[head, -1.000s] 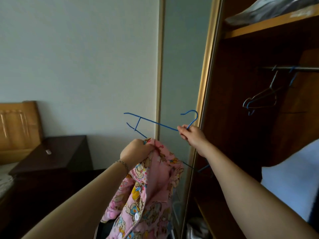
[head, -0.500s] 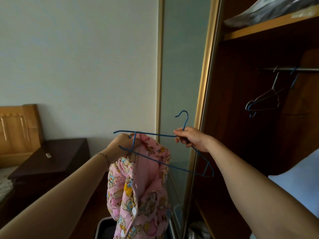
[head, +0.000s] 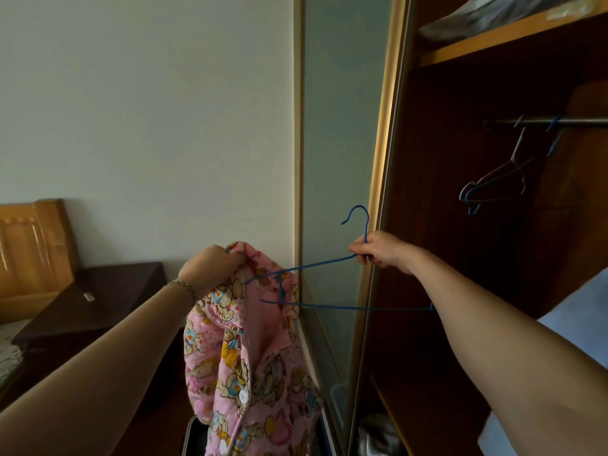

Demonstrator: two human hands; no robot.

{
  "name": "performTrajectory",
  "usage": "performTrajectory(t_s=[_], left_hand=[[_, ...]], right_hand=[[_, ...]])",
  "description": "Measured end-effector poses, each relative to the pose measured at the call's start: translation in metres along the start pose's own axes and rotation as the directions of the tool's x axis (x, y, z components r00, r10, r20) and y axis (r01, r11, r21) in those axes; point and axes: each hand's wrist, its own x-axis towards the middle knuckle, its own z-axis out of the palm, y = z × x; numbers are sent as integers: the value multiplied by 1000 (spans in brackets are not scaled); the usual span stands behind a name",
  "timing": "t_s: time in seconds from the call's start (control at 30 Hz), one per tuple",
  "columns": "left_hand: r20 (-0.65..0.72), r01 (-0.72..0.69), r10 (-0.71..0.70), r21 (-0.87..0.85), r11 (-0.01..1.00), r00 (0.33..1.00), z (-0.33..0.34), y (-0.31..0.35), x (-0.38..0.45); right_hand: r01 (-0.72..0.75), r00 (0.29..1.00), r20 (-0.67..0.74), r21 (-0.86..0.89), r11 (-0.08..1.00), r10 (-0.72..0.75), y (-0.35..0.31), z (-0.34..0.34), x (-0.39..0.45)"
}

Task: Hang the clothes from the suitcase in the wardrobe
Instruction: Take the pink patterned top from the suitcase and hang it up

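A pink garment (head: pixel 250 363) printed with cartoon bears hangs from my left hand (head: pixel 210 268), which grips its collar at chest height. My right hand (head: pixel 381 250) grips a blue wire hanger (head: pixel 329 306) just below its hook, which points upward. The hanger's left end reaches into the garment's neck opening. Behind and to the right, the open wardrobe (head: pixel 493 291) shows a metal rail (head: pixel 543 121) with two wire hangers (head: pixel 490 189) on it. A corner of the suitcase (head: pixel 192 436) peeks out below the garment.
The wardrobe's sliding door frame (head: pixel 378 225) stands just behind my right hand. A dark bedside table (head: pixel 98 301) and a wooden headboard (head: pixel 33 245) are at the left. A wooden shelf (head: pixel 513 34) with a grey bundle runs above the rail. Pale blue fabric (head: pixel 579 324) lies at the right.
My right hand turned the hanger upright so its hook points up and lowered its left end into the garment's neck. My left hand held the collar and shifted slightly.
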Motion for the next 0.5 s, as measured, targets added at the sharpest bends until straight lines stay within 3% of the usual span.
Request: performTrajectory(t_s=[0.2, 0.37, 0.5], left_hand=[[-103, 2, 52, 463, 886, 993, 13, 19, -11], [-78, -49, 122, 615, 787, 989, 20, 17, -13], [-62, -112, 187, 604, 789, 980, 24, 13, -15]], right_hand=[[23, 998, 60, -21, 999, -22, -2, 20, 2], [114, 993, 43, -54, 992, -112, -8, 39, 12], [186, 982, 53, -86, 979, -182, -14, 60, 13]])
